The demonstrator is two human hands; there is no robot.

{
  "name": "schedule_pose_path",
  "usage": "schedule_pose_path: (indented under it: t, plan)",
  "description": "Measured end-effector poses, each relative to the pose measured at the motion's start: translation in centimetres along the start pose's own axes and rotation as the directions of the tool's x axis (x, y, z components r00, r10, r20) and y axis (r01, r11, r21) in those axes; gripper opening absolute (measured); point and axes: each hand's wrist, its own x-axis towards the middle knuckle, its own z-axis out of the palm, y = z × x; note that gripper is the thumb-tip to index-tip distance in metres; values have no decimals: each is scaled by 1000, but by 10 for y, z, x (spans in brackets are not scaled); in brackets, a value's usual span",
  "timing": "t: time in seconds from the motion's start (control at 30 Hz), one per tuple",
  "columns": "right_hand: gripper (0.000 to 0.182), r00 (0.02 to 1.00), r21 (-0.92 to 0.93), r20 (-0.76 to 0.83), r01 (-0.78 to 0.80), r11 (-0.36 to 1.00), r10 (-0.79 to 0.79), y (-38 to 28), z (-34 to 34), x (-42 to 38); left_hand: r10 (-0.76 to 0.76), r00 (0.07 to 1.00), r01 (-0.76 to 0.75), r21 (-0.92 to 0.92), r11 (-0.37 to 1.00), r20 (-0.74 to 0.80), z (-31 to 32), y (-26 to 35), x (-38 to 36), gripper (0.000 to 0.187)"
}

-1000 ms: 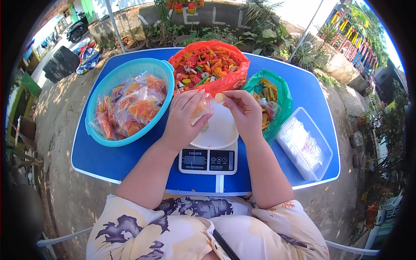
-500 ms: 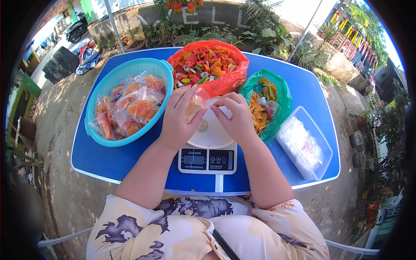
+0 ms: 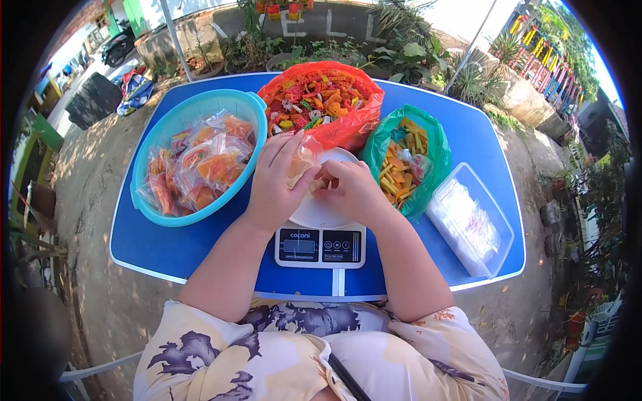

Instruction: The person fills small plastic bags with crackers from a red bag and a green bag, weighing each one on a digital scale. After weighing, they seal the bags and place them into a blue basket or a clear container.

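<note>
My left hand (image 3: 275, 180) is closed around a small clear plastic bag (image 3: 304, 159) with orange-toned pieces inside. Beside it, my right hand (image 3: 353, 190) has its fingers pinched together near the bag, on something too small to make out. Both hands are over a white plate (image 3: 324, 215), which rests on a white and black kitchen scale (image 3: 321, 247). A red bag of colourful snack pieces (image 3: 361, 123) stands behind my hands.
On the blue table (image 3: 170, 250), a turquoise basket (image 3: 194, 219) of filled packets stands left. To the right are a green bag (image 3: 438, 144) of yellow snack pieces and a clear box (image 3: 468, 224) of plastic bags. Plants grow beyond the table.
My right hand has moved left and down to the bag, its fingers now close to my left hand's fingers. The small piece seen on the plate is no longer visible.
</note>
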Motion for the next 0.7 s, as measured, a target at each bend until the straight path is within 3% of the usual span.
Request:
schedule_pose_path:
  t: [0.1,0.33,0.4,0.6,0.7]
  plan:
    - [26,997,250,-57,-45,967,61,-1,-1,-1,6,1000,-6,1,1000,-7,0,0,0,58]
    - [24,962,329,-265,29,944,62,4,-3,4,12,1000,-12,-4,1000,-9,-1,1,1,58]
    - [24,935,334,-336,10,943,109,12,1,5,10,1000,-10,-7,1000,-1,0,1,1,58]
    - [24,819,468,-552,149,871,156,8,6,6,10,999,-11,14,1000,36,1,1,-1,58]
    - [22,789,277,-615,232,933,-14,0,2,4,15,998,-15,-7,1000,65,1,3,-1,59]
